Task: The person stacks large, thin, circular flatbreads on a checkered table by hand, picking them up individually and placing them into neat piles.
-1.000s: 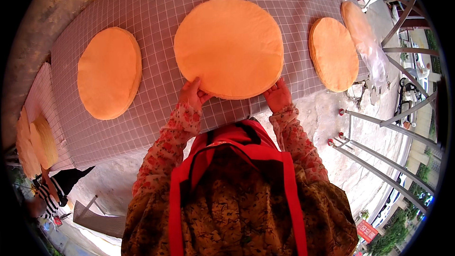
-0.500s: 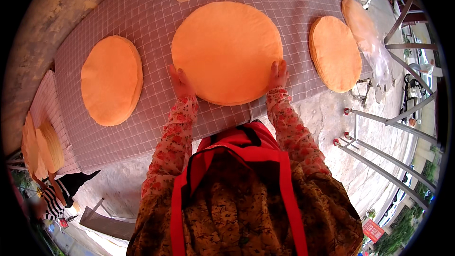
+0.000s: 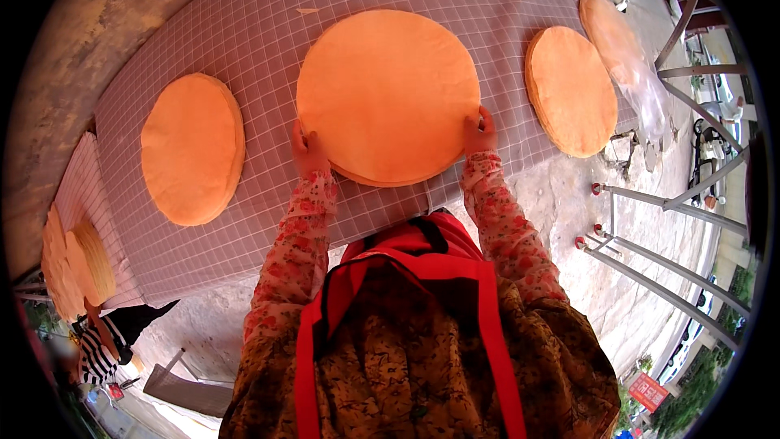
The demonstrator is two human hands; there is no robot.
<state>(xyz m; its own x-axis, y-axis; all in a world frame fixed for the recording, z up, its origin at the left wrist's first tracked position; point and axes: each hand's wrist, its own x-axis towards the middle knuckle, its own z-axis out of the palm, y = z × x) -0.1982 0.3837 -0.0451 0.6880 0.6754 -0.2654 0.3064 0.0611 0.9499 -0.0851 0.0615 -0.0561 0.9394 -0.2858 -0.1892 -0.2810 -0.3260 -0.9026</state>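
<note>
A stack of large, thin, round orange-tan flatbreads (image 3: 388, 97) lies on the checked tablecloth in front of me. My left hand (image 3: 310, 153) is at its near left rim, fingers bent against the side. At the near right rim my right hand (image 3: 480, 133) has its fingers curled onto the edge. Between them the two hands hold the stack from both sides; some fingertips are hidden by the rim. Both forearms wear sheer, flower-patterned sleeves.
Similar stacks lie to the left (image 3: 192, 150) and right (image 3: 570, 91). A plastic-wrapped stack (image 3: 624, 53) sits at the table's right edge. Metal frame legs (image 3: 666, 268) stand on the right. At far left, a person in a striped top (image 3: 99, 351) is beside more flatbreads (image 3: 91, 264).
My fingers, straighter along the sides before, are now bent at the rim, and both hands sit slightly lower in view. The stack's edges look a little shifted.
</note>
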